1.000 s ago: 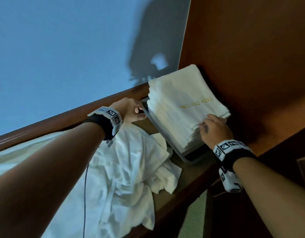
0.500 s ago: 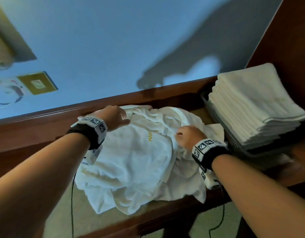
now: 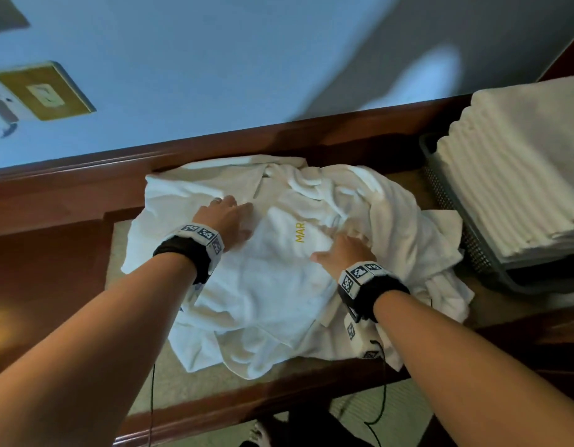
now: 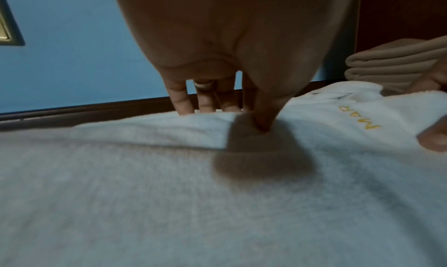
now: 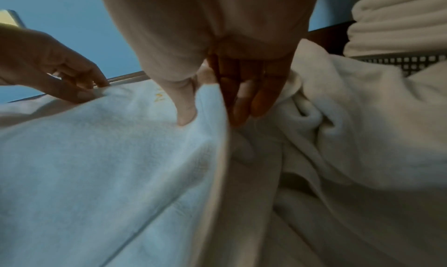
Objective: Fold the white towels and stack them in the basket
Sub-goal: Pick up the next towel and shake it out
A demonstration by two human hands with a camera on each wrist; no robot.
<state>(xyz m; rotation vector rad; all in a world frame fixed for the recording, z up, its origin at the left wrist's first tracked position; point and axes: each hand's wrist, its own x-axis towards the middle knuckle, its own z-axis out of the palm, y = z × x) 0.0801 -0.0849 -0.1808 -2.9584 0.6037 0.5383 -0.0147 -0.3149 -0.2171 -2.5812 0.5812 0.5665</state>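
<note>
A: Towel pile (image 3: 279, 285), white and unfolded, lies on the wooden ledge (image 3: 47, 253) just left of the basket (image 3: 440, 188). Top towel shows yellow letters "MAR" (image 3: 299, 232).

B: Hands?

A: Left hand (image 3: 226, 217) is at the top towel's far edge, on the side away from the basket. Left wrist view: fingers behind the edge, thumb in front, so pinching it. Right hand (image 3: 342, 253) is at the same towel's edge nearer the basket. Right wrist view: thumb on top, fingers tucked under the flap; it grasps that edge.

B: Why there?

A: Judgement: two edge grips, spread apart, would let the top towel be lifted free of the pile and pulled taut before folding.

B: Basket state?

A: Folded towels (image 3: 518, 175) are stacked in it, rising well above the rim, edges roughly aligned. Pile remains unfolded, so the task is part done.

B: Risk?

A: Towels beneath may drag along.
</note>
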